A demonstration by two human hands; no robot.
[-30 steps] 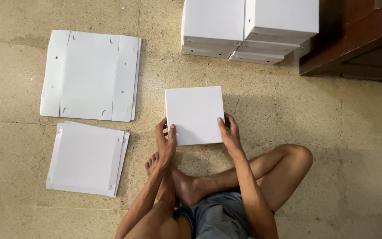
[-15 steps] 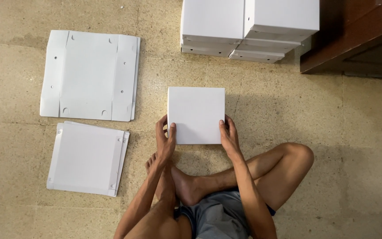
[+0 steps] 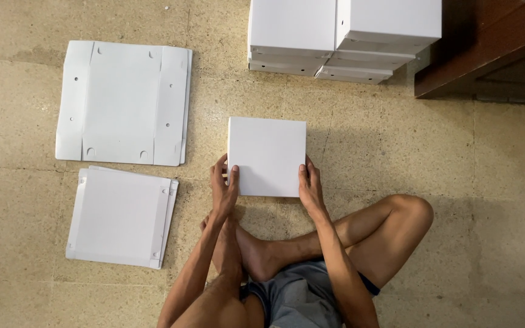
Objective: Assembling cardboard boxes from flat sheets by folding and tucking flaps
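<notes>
Person sits cross-legged on the stone floor, lower centre of frame, w/ a white square box at centre, resting on the floor just ahead of the feet. Left hand clasps the box's lower left edge, fingers curled over the side & thumb on top; right hand does the same at the lower right edge. Both half-closed around the box walls, not flat, not fisted. Can't tell if the box is lifted a hair or fully down. Upper left of frame: an unfolded flat white blank w/ flaps & small holes. Below it, left of the arm, a stack of folded white sheets, edges slightly fanned. Top of frame, centre-right: piled finished white boxes, two columns side by side, next to a dark wooden furniture piece at upper right. Risks, as a judgement: grip sits only on the near edge, so the far side could tip or sag if raised; thin card walls may buckle or crease under squeeze; white faces could pick up dirt from the floor; the pile at top looks a bit uneven, so a nudge could shift it.
</notes>
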